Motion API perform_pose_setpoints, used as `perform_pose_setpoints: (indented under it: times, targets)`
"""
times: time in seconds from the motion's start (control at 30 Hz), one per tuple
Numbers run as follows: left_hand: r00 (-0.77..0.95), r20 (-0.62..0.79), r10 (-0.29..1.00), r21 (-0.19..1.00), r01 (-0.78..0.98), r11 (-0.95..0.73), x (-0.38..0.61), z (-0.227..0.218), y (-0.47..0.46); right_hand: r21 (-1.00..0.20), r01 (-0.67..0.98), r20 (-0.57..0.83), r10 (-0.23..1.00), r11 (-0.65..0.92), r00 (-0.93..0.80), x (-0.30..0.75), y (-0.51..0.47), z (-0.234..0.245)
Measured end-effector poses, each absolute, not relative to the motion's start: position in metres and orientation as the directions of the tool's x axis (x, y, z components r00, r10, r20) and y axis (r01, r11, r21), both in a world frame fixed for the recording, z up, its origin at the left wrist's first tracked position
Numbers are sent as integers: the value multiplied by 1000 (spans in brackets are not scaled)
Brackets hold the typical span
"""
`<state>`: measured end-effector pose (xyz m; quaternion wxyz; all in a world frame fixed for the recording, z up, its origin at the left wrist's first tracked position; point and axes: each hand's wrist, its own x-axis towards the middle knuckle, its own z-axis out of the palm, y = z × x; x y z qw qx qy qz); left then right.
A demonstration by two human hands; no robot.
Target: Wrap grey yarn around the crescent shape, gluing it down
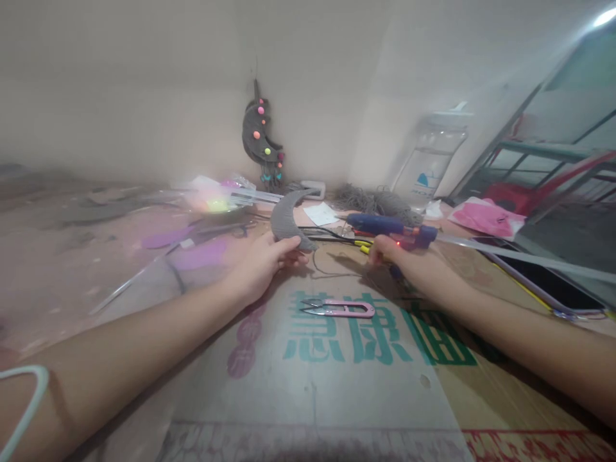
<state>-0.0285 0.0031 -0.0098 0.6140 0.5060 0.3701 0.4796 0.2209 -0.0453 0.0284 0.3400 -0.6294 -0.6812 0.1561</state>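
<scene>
Pinched at its lower tip, a grey yarn-wrapped crescent moon [285, 221] stands upright in my left hand [264, 266]. A loose grey strand trails from its bottom end. My right hand [397, 253] is wrapped round a blue hot glue gun [378, 224], whose nozzle points left toward the crescent but stays apart from it. A small red light glows by the grip, and a long clear glue stick [505, 253] runs out of the back. Pink thread snips [339, 308] lie on the printed cardboard [312, 385] between my forearms, touched by neither hand.
Against the wall hangs a finished-looking grey moon ornament [255, 131] with coloured pompoms. Grey yarn [378, 202], a water bottle [430, 160], a pink packet [488, 218] and a phone [543, 273] stand or lie rightward. Purple pieces [199, 255] are blurred at left. Dark cables cross behind my hands.
</scene>
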Motion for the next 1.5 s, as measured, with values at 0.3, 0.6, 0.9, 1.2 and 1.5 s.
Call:
perform_pose_setpoints:
  times: [0.3, 0.6, 0.9, 1.2, 1.5]
  targets:
    - [273, 132, 953, 986, -137, -97, -33, -17, 5, -669, 733, 302, 946, 126, 114, 226, -20, 60]
    - [284, 178, 942, 983, -90, -158, -36, -21, 7, -518, 821, 318, 945, 240, -76, 215, 64, 60]
    - [304, 173, 937, 985, -40, -169, -38, -25, 9, -482, 867, 229, 973, 125, -12, 219, 125, 12]
    - [299, 137, 944, 987, -126, -103, -34, -18, 7, -358, 915, 341, 938, 188, -60, 240, 80, 26]
    - [332, 205, 921, 978, -43, -202, -35, -16, 5, -792, 490, 229, 921, 364, -314, 177, -14, 26]
